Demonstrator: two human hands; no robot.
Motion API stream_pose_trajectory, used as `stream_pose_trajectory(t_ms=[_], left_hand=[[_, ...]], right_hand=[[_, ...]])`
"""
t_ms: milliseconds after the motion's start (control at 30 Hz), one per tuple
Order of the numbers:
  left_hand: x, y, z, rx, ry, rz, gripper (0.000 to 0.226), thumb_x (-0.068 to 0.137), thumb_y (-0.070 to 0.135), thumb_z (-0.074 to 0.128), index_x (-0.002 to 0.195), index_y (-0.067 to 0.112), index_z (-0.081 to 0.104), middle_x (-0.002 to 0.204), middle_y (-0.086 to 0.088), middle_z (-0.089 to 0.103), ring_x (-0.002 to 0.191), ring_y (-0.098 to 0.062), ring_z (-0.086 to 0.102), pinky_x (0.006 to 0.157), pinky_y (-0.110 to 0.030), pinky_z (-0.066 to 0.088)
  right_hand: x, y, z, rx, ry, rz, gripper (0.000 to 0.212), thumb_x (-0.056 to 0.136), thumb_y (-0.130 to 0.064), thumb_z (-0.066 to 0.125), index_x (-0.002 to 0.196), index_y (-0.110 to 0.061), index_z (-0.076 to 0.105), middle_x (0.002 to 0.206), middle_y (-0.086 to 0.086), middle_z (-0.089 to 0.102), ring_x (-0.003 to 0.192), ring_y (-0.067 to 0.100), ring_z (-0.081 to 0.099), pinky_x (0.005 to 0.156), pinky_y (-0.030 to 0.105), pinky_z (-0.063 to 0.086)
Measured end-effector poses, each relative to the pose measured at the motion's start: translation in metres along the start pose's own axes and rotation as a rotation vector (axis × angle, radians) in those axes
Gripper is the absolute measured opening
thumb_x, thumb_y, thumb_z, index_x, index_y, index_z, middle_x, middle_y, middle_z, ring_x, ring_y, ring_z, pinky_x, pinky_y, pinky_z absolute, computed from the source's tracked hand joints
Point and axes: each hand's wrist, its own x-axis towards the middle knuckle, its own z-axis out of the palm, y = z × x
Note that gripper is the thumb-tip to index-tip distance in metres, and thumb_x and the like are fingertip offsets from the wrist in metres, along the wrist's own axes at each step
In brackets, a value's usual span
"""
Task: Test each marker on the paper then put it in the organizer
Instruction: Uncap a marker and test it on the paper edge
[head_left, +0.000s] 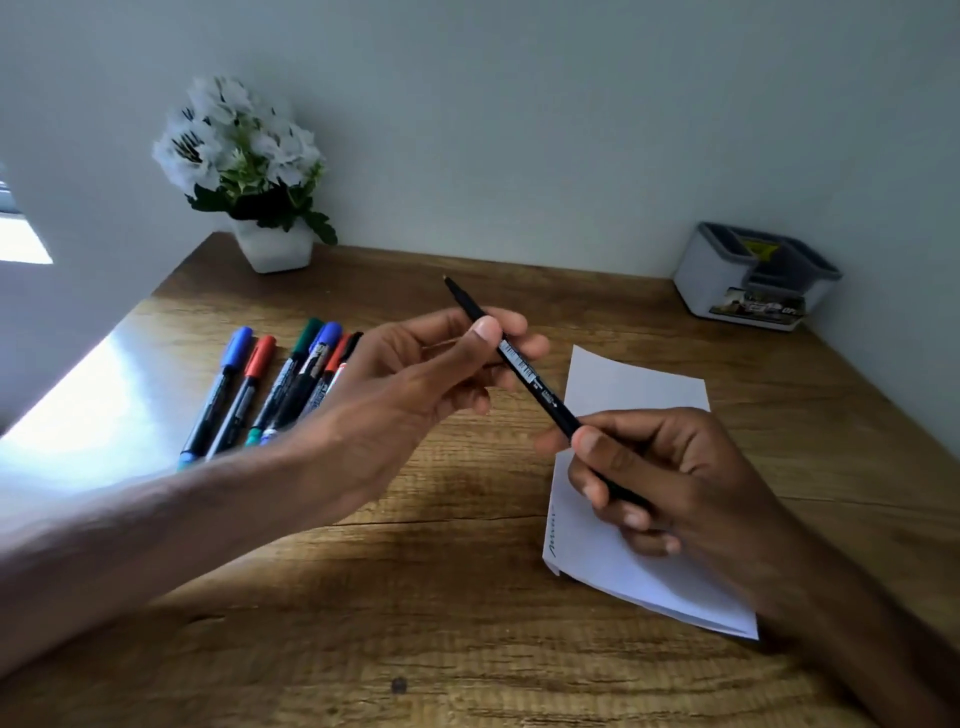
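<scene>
Both hands are lifted above the wooden worktop (447, 597), sharing one slim black pen (524, 364) that slants from lower right up to upper left, its fine tip bare and pointing toward the far wall. The left hand (415, 384) reaches in from the left on a long outstretched forearm, palm turned inward, its grip pinched on the upper barrel between thumb and fingertips, just above the white printed label. The right hand (670, 478) sits lower and nearer, curled into a loose fist over the paper (634, 384), its grip closed round the pen's lower end with the thumb pressed along the barrel. The paper lies flat under that hand, with a small squiggle of ink near its left edge. To the left, a row of markers (280, 387) with blue, red and green caps lies side by side. The grey organizer (753, 278) stands at the far right corner against the wall, well apart from the hands, and a potted plant (249, 171) with white flowers stands at the far left.
</scene>
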Motion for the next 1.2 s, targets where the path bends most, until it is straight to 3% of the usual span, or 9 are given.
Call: stream_pose_trajectory(t_ms=[200, 300, 400, 533, 700, 800, 933, 1067, 1200], left_hand=[[0.000, 0.000, -0.003, -0.056, 0.025, -0.035, 0.028, 0.098, 0.019, 0.060, 0.118, 0.003, 0.071, 0.114, -0.010, 0.077, 0.094, -0.015, 0.075, 0.080, -0.017, 0.059], [0.002, 0.001, -0.007, -0.094, 0.090, -0.082, 0.028, 0.095, 0.020, 0.062, 0.112, 0.002, 0.073, 0.112, -0.010, 0.078, 0.098, -0.016, 0.075, 0.083, -0.017, 0.058], [0.006, 0.007, -0.013, -0.128, 0.156, -0.090, 0.028, 0.092, 0.022, 0.064, 0.108, 0.002, 0.074, 0.109, -0.012, 0.078, 0.092, -0.013, 0.076, 0.079, -0.016, 0.059], [0.005, 0.008, -0.008, 0.069, 0.112, 0.043, 0.031, 0.093, 0.028, 0.062, 0.109, 0.004, 0.075, 0.102, -0.010, 0.078, 0.080, -0.014, 0.068, 0.074, -0.019, 0.058], [-0.001, -0.001, -0.002, 0.423, 0.084, 0.149, 0.030, 0.094, 0.044, 0.058, 0.105, 0.025, 0.078, 0.088, -0.002, 0.075, 0.087, -0.015, 0.070, 0.081, -0.026, 0.058], [-0.010, -0.007, 0.002, 0.587, 0.049, 0.216, 0.034, 0.098, 0.055, 0.054, 0.109, 0.031, 0.077, 0.080, 0.004, 0.070, 0.083, -0.017, 0.070, 0.079, -0.042, 0.061], [-0.015, -0.005, 0.007, 0.584, 0.075, 0.253, 0.026, 0.096, 0.046, 0.058, 0.112, 0.037, 0.076, 0.080, 0.005, 0.070, 0.071, -0.016, 0.068, 0.059, -0.031, 0.057], [-0.015, 0.000, 0.008, 0.742, 0.159, 0.342, 0.027, 0.093, 0.050, 0.058, 0.111, 0.039, 0.075, 0.096, 0.021, 0.072, 0.093, -0.009, 0.070, 0.072, -0.035, 0.059], [-0.012, 0.000, 0.003, 0.795, 0.186, 0.391, 0.026, 0.094, 0.047, 0.060, 0.114, 0.038, 0.074, 0.099, 0.021, 0.070, 0.094, -0.008, 0.069, 0.070, -0.028, 0.056]], right_hand=[[-0.004, 0.000, 0.002, -0.267, 0.152, -0.172, 0.017, 0.086, -0.023, 0.069, 0.094, -0.014, 0.082, 0.065, 0.008, 0.068, 0.042, 0.009, 0.046, 0.039, 0.019, 0.036], [-0.008, 0.005, 0.001, -0.541, 0.255, -0.288, 0.013, 0.083, -0.029, 0.074, 0.091, -0.023, 0.082, 0.070, -0.004, 0.075, 0.061, 0.008, 0.069, 0.056, 0.020, 0.053], [-0.013, 0.006, -0.001, -0.626, 0.324, -0.298, 0.017, 0.081, -0.036, 0.074, 0.094, -0.027, 0.081, 0.076, -0.016, 0.077, 0.075, 0.007, 0.074, 0.066, 0.023, 0.059], [-0.015, -0.001, -0.004, -0.560, 0.383, -0.313, 0.021, 0.083, -0.035, 0.072, 0.102, -0.029, 0.079, 0.079, -0.011, 0.077, 0.063, 0.010, 0.070, 0.055, 0.017, 0.053], [-0.010, -0.006, -0.008, -0.454, 0.411, -0.284, 0.023, 0.087, -0.030, 0.069, 0.108, -0.029, 0.078, 0.085, -0.014, 0.075, 0.055, 0.008, 0.062, 0.052, 0.016, 0.049], [-0.006, -0.011, -0.008, -0.369, 0.358, -0.249, 0.023, 0.084, -0.025, 0.071, 0.105, -0.025, 0.080, 0.077, -0.008, 0.074, 0.049, 0.009, 0.058, 0.051, 0.019, 0.051], [0.010, -0.027, -0.009, -0.298, 0.313, -0.254, 0.019, 0.077, -0.022, 0.079, 0.096, -0.020, 0.080, 0.080, 0.005, 0.077, 0.057, 0.015, 0.065, 0.051, 0.024, 0.053], [0.033, -0.037, -0.012, -0.226, 0.272, -0.268, 0.020, 0.078, -0.019, 0.080, 0.097, -0.020, 0.081, 0.091, 0.007, 0.078, 0.067, 0.023, 0.064, 0.055, 0.026, 0.052], [0.044, -0.027, -0.007, -0.203, 0.188, -0.233, 0.024, 0.080, -0.020, 0.078, 0.103, -0.017, 0.080, 0.097, 0.007, 0.078, 0.065, 0.022, 0.059, 0.057, 0.026, 0.051]])
